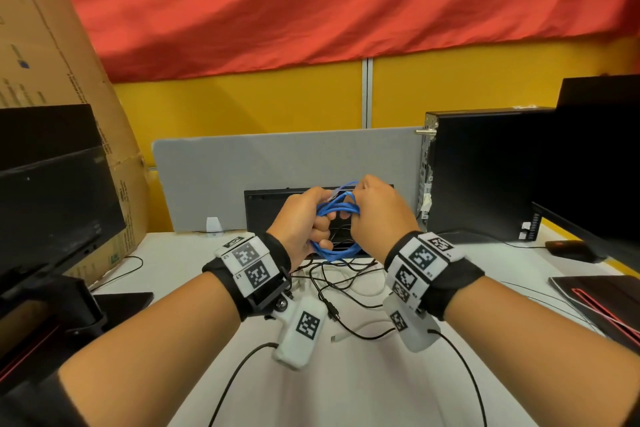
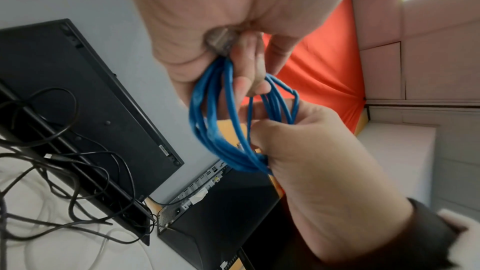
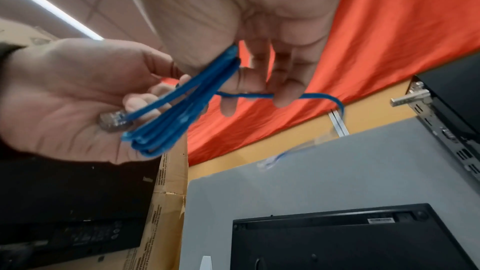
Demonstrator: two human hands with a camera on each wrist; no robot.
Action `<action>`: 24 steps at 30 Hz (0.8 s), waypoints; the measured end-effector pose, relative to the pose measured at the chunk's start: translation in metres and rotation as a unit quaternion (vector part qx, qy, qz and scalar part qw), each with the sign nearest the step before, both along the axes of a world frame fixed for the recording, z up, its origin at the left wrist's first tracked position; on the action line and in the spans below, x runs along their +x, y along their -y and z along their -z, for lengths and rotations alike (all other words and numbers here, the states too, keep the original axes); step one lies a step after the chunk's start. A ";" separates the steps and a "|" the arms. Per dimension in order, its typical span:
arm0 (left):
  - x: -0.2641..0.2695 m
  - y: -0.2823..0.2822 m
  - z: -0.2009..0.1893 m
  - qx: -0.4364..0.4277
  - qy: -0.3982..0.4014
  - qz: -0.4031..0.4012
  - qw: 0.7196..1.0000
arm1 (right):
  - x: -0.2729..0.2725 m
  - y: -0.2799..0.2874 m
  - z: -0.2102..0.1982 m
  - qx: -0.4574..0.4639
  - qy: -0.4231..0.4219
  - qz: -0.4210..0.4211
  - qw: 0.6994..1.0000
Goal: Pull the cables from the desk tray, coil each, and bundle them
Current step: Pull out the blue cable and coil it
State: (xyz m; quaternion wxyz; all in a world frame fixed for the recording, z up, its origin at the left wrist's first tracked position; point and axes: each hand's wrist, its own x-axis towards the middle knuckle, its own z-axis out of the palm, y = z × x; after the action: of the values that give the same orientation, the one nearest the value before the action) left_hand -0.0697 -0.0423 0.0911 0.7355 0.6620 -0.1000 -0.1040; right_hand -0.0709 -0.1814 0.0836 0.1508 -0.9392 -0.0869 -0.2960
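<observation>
A blue network cable [image 1: 337, 251] is wound into a loose coil and held above the black desk tray [image 1: 263, 211] at the back middle of the desk. My left hand [image 1: 318, 222] grips one side of the coil in a fist, with a clear plug [image 3: 114, 120] lying in its palm. My right hand [image 1: 353, 208] grips the other side, and its fingers pinch a single strand [image 3: 259, 94]. That strand's free end [image 3: 285, 153] swings out, blurred. Loose black and white cables [image 1: 332, 288] spill from the tray onto the white desk.
A black PC tower [image 1: 485, 177] stands at the right, with a monitor behind it. Monitors [image 1: 52, 204] and a big cardboard box [image 1: 52, 45] fill the left. A grey divider panel [image 1: 277, 163] backs the tray. A mouse [image 1: 568, 248] lies at the right.
</observation>
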 end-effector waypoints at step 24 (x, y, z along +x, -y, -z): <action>0.011 -0.002 0.016 0.195 0.186 0.037 0.962 | -0.001 0.013 0.011 0.283 0.035 -0.139 0.948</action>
State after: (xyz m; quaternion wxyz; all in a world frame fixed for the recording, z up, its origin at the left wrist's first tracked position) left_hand -0.0590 -0.0403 0.0749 0.5565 0.7960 -0.2369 -0.0239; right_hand -0.0722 -0.1944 0.0725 0.4473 -0.8255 -0.1343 -0.3170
